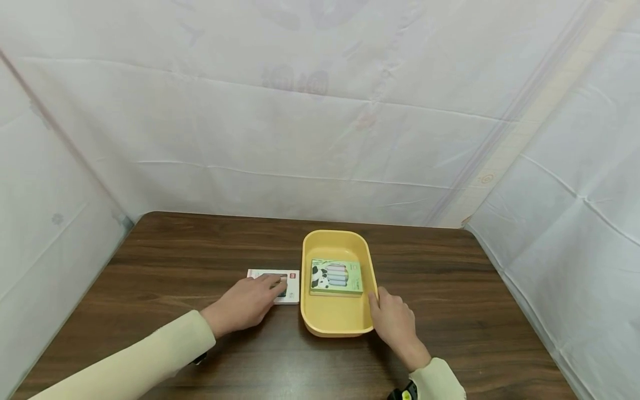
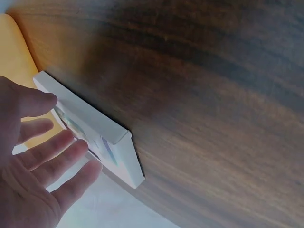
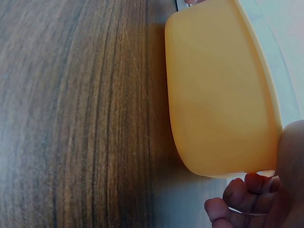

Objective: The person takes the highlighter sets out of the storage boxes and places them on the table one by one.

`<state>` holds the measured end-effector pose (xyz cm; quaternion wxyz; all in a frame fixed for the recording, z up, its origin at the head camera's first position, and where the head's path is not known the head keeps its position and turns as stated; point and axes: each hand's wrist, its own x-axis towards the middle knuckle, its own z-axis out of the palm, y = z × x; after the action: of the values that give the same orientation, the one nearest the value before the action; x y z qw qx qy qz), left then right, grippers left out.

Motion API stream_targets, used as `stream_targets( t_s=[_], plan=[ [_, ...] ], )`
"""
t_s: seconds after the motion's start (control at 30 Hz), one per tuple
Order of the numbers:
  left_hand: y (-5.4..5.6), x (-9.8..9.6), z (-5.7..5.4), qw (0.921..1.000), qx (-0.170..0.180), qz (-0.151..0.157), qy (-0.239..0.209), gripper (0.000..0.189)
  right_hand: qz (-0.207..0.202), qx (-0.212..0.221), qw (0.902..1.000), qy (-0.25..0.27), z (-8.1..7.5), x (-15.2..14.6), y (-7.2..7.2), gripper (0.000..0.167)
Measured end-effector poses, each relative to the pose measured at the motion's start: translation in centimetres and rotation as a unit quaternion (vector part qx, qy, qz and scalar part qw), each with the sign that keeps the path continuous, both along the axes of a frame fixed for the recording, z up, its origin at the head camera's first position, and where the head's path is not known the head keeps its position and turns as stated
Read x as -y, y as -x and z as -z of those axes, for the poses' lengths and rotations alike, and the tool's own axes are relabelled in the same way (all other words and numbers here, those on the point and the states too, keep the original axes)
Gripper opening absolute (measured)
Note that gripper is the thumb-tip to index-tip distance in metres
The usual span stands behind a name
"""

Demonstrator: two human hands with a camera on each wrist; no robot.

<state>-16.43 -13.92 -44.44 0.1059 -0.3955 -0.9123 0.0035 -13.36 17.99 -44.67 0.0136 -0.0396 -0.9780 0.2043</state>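
Observation:
My left hand (image 1: 246, 301) lies over a flat white box (image 1: 293, 291) with a dark picture on its top, just left of a yellow plastic bin (image 1: 334, 320). In the left wrist view the fingers of the left hand (image 2: 35, 166) are spread and loosely bent above the white box (image 2: 90, 107). At the bin's right side, my right hand (image 1: 395, 318) grips the rim, thumb over the edge and fingers outside. The right wrist view shows these fingers curled by the bin wall (image 3: 218, 95). Inside the bin lies a green box (image 1: 336, 278) printed with pandas and pastel-coloured sticks.
All of this stands on a dark wood-grain table (image 1: 200, 244). White sheeting (image 1: 280, 139) hangs behind the table and along both sides. Each wrist bears a dark strap, partly under a pale sleeve (image 1: 150, 355).

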Motion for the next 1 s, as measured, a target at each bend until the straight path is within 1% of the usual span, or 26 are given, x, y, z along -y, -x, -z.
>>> stream_targets(
  t_s=[0.13, 0.27, 0.57, 1.0],
  plan=[
    [0.07, -0.05, 0.27, 0.9995, -0.027, 0.013, -0.013, 0.027, 0.001, 0.0, 1.0, -0.001, 0.0, -0.02, 0.06, 0.03],
    [0.06, -0.12, 0.49, 0.999, -0.039, 0.018, -0.017, 0.026, 0.0, 0.001, 1.0, -0.001, 0.04, -0.03, 0.08, 0.03],
    [-0.28, -0.28, 0.34, 0.9995, -0.03, 0.005, 0.0, 0.026, -0.001, -0.003, 1.0, -0.002, 0.16, -0.03, 0.08, 0.03],
    [-0.12, -0.31, 0.58, 0.9994, -0.033, 0.009, -0.009, 0.028, 0.001, -0.006, 1.0, -0.003, 0.24, -0.1, 0.08, 0.031]
  ],
)
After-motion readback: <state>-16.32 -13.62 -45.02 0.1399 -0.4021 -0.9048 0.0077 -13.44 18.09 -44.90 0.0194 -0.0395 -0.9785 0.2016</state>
